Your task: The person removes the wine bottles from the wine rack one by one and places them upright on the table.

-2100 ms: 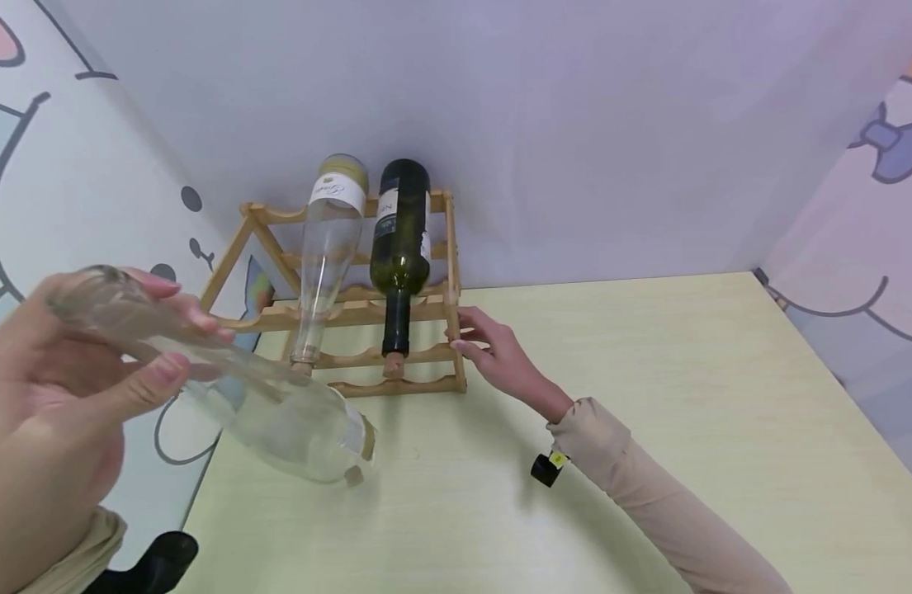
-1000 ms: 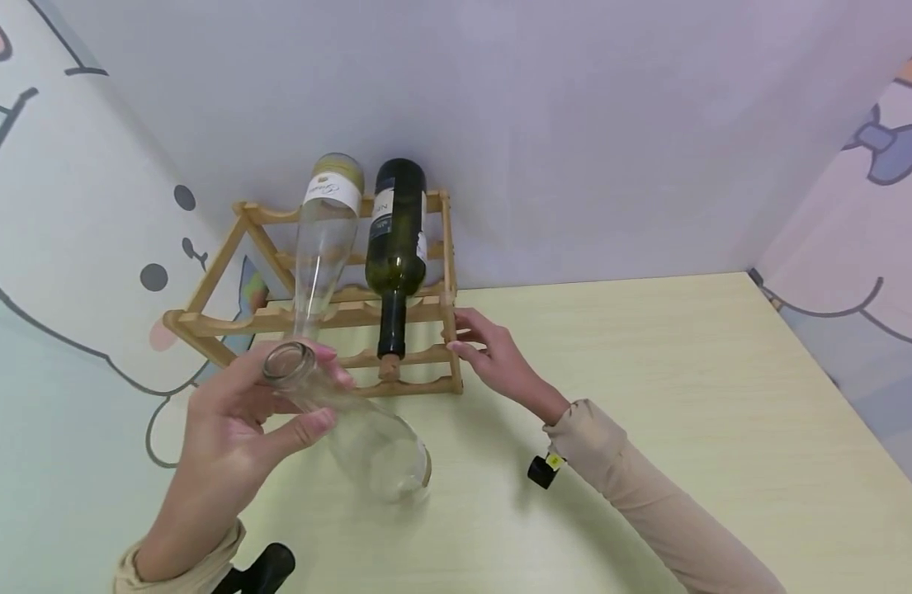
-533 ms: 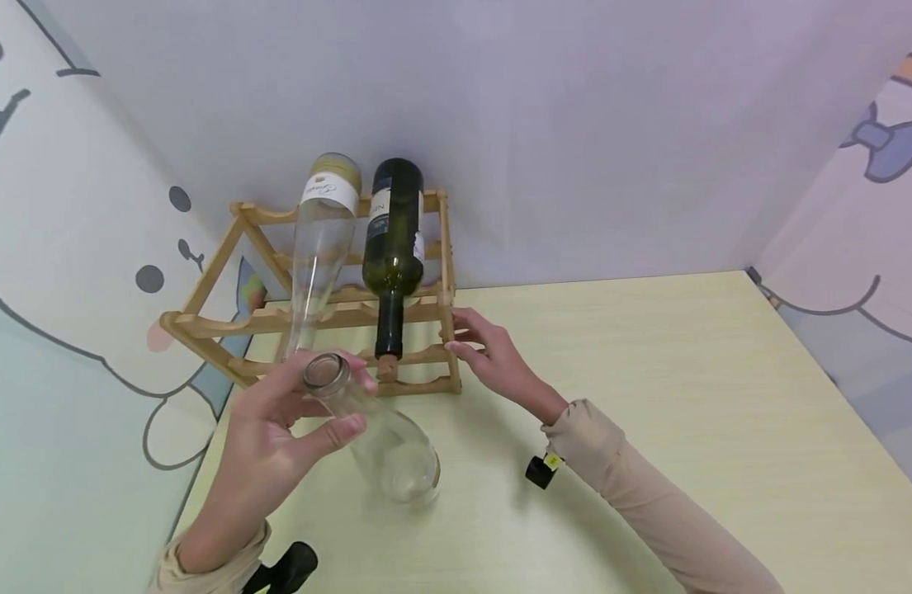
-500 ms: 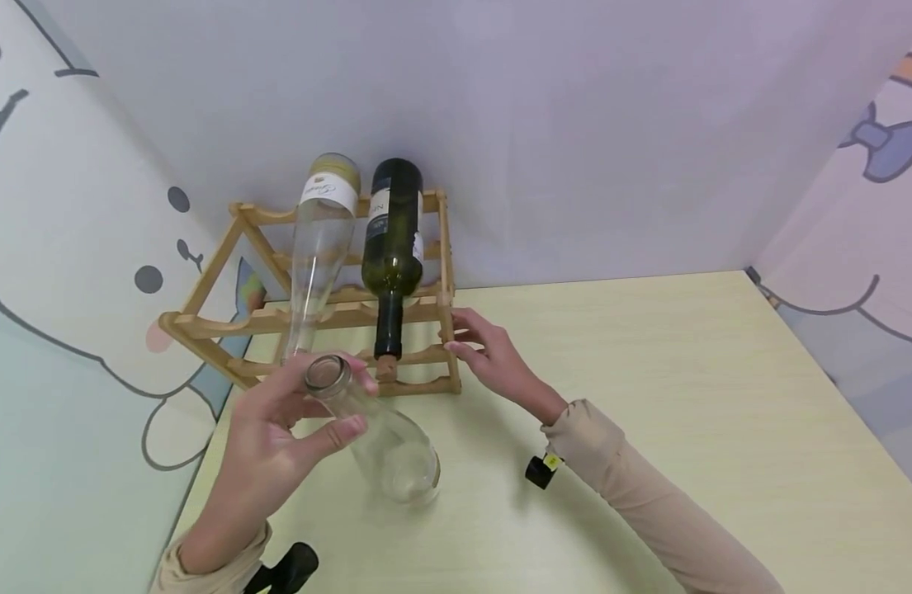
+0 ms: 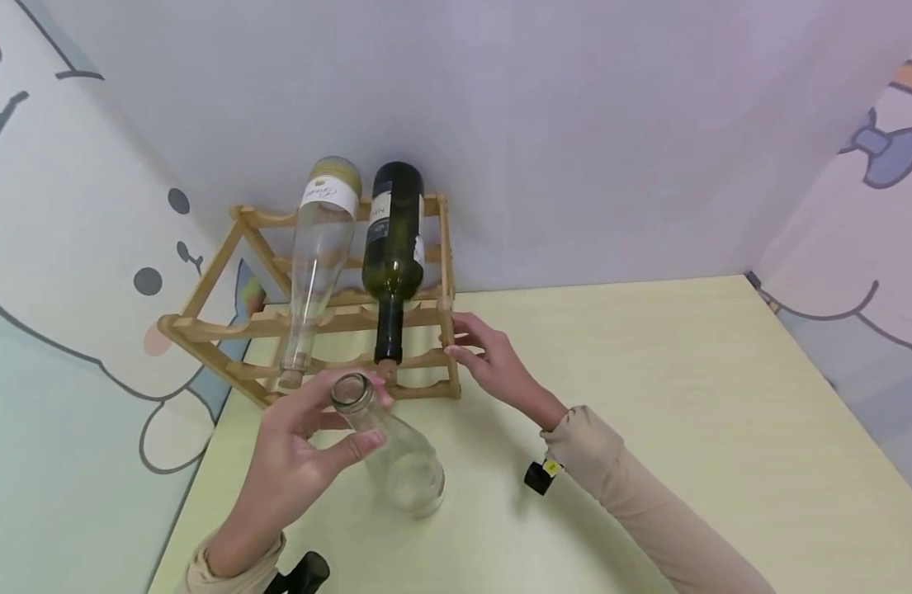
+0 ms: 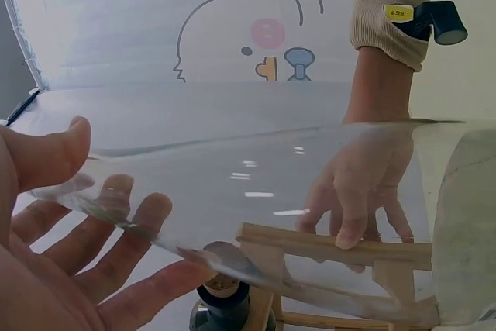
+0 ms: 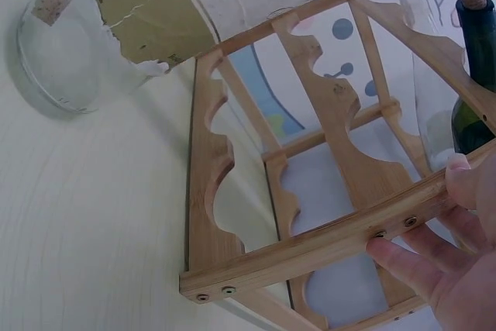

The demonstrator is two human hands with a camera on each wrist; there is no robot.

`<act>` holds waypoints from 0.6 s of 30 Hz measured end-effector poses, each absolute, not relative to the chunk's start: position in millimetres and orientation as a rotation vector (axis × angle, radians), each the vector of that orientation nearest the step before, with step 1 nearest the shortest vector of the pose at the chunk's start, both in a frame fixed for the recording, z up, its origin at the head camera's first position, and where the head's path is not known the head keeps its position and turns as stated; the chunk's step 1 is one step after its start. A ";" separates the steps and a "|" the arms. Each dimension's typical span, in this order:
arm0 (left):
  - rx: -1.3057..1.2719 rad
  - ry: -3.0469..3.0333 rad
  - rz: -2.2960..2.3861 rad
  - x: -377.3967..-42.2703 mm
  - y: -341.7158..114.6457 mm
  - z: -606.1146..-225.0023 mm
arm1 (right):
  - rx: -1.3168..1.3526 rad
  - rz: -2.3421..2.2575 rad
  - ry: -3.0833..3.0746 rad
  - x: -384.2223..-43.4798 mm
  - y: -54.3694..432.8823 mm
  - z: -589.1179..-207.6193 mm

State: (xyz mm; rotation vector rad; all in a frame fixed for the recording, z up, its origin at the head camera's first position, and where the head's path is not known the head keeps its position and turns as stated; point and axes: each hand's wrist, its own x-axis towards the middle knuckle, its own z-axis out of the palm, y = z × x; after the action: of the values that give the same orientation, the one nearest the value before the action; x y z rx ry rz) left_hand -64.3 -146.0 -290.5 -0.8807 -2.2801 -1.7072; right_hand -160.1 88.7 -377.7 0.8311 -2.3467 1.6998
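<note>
My left hand (image 5: 300, 462) holds a clear glass bottle (image 5: 407, 470) by the neck, thumb on one side and fingers on the other. The bottle leans with its uncorked mouth toward me and its base low over the table. A torn white and gold label (image 7: 155, 9) shows on it, and a cork piece (image 7: 51, 4) shows through the glass near the base. My right hand (image 5: 496, 363) grips the right side of a wooden wine rack (image 5: 229, 330). On the rack's top tier lie a corked clear bottle (image 5: 314, 264) and a corked dark green wine bottle (image 5: 393, 256), necks toward me.
The pale wooden table (image 5: 649, 371) extends right of the rack. Behind it rises a plain pale wall (image 5: 574, 148); a cartoon-printed wall (image 5: 69, 247) stands close on the left. The rack's lower tier (image 5: 418, 389) has scalloped bars.
My left hand has carried the clear bottle rightward from the far left and swung it so its mouth turns toward me. The right hand stays on the rack.
</note>
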 end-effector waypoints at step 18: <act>-0.859 -2.317 -1.700 -68.0 -141.1 -299.8 | 0.724 1.740 -2.328 -176.8 90.1 -412.1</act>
State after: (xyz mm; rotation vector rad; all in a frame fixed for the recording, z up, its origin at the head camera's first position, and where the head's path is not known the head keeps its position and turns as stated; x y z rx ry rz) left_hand -68.0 -141.1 -299.8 -0.8590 -2.3173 -1.7000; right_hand -176.8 90.1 -412.1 0.7242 -2.3281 1.7400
